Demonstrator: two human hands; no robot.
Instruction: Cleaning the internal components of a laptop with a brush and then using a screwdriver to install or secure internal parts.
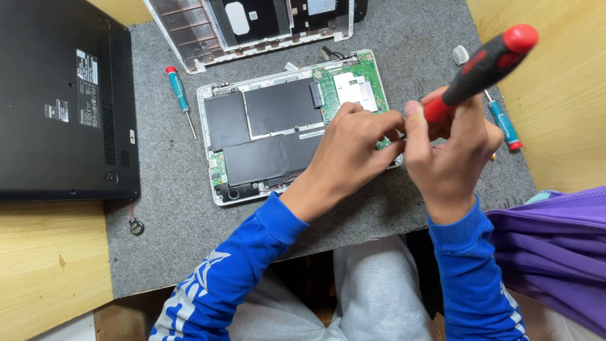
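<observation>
Two hands work at the right edge of an opened laptop.

The right hand grips a red-and-black screwdriver, tilted, its tip hidden. The left hand, fingers curled together, rests on the opened laptop, which lies on the grey mat covering the tabletop. A small teal screwdriver lies just left of the laptop.

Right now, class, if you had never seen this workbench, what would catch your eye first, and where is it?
The big red-and-black screwdriver stands out first, gripped in the right hand at upper right, its tip hidden behind the fingers. Mid-mat lies an opened laptop base showing black battery cells and a green circuit board, with the left hand resting on its right edge. A closed black laptop lies at far left.
</observation>
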